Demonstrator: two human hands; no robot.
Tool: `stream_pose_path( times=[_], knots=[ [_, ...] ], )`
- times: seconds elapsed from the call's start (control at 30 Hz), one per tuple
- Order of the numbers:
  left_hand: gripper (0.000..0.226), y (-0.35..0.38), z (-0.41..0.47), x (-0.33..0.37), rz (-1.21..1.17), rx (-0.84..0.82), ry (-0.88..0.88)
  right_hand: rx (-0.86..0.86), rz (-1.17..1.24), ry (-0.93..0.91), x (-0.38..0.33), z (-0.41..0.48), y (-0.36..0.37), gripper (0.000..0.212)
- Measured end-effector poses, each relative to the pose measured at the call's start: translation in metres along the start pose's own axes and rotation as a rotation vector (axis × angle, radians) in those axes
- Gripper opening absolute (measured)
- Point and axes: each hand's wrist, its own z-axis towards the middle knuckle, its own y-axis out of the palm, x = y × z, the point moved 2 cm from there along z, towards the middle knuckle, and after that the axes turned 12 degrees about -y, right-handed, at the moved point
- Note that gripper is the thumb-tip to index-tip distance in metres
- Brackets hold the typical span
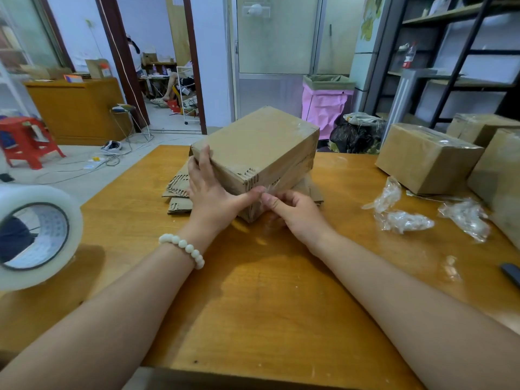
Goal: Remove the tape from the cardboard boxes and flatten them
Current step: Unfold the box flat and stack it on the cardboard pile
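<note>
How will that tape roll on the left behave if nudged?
The tape roll seems to stand on its rim, so it would probably roll. It sits by the table edge, so it might drop off. Its thick winding suggests some heft.

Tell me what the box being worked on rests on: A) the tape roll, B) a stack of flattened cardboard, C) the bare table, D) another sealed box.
B: the box sits tilted on the flattened cardboard, while the right hand pinches clear tape at its near corner and the left hand steadies its side.
</note>
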Motion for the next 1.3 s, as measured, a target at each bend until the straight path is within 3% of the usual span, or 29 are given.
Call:
stream_pose_path(
  times=[0.17,0.4,0.63,0.77,0.83,0.93,1.0,1.1,1.3],
  knots=[
    [0.133,0.003,-0.001,0.001,-0.015,-0.016,-0.016,0.055,-0.051,0.025,0.007,0.002,0.001,0.009],
    [0.127,0.000,0.001,0.000,-0.108,-0.041,-0.057,0.116,-0.266,-0.049,0.004,0.000,-0.005,0.031],
    [0.126,-0.002,0.002,0.002,-0.220,-0.096,-0.102,0.103,-0.444,-0.218,-0.006,0.001,-0.002,0.033],
    [0.124,-0.003,0.005,-0.001,-0.307,-0.084,-0.116,0.002,-0.382,-0.284,-0.006,-0.004,-0.007,0.012],
    [0.123,-0.003,0.006,-0.003,-0.311,-0.084,-0.118,-0.045,-0.310,-0.274,-0.005,-0.007,-0.007,0.013],
    [0.126,-0.005,0.008,-0.004,-0.347,-0.099,-0.128,0.079,-0.169,-0.237,-0.004,-0.005,-0.006,0.005],
    [0.124,-0.006,0.008,-0.005,-0.364,-0.104,-0.123,0.141,-0.111,-0.147,-0.001,-0.002,-0.007,0.015],
    [0.119,-0.005,0.007,-0.003,-0.329,-0.112,-0.099,0.049,-0.168,-0.047,0.003,-0.001,-0.006,0.026],
    [0.118,-0.002,0.006,-0.002,-0.346,-0.105,-0.084,0.024,-0.317,-0.113,0.003,0.001,-0.005,0.030]
  ],
)
